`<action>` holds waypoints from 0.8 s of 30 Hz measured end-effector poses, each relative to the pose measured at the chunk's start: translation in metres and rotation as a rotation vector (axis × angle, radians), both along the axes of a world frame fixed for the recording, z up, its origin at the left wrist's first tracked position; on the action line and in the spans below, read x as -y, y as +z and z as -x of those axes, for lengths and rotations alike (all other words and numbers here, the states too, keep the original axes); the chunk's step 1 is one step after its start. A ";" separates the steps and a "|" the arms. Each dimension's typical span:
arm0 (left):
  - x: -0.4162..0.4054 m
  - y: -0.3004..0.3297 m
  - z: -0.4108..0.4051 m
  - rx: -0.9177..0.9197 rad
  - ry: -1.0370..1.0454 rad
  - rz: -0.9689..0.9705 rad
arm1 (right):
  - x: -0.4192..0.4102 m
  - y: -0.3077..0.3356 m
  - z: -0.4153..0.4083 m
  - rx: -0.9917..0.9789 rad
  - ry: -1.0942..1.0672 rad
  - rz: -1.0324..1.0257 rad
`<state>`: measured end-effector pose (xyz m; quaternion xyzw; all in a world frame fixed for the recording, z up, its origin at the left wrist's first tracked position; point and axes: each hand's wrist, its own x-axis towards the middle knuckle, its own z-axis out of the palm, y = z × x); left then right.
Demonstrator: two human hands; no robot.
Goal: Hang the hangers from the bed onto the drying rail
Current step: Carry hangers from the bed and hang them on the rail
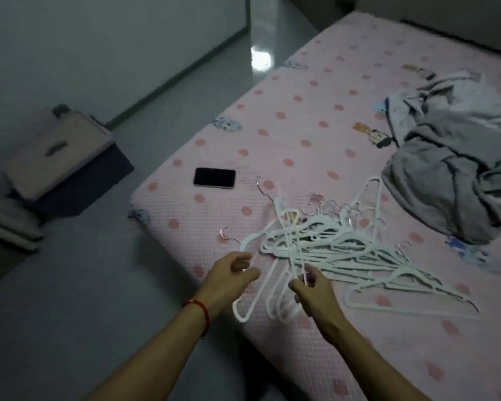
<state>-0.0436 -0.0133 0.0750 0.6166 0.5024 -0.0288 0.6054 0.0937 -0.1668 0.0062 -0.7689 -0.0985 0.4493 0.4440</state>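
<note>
The right hand [311,290] pinches thin bars of white plastic hangers with metal hooks [330,244], the tangled pile spreading beyond its fingertips across the pink dotted bed [301,134], while the left hand [229,274], red cord at the wrist, curls loosely beside one hanger's arm, grip unclear

The bed [301,134] carries hangers [330,250], phone [214,177], grey clothes [457,157].

No readable text, label, brand or number shows anywhere; the phone [214,177] screen is dark.
</note>
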 end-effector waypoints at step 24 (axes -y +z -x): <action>0.098 0.126 0.599 0.512 1.828 -0.136 | -0.176 0.217 0.563 -0.046 1.899 -0.526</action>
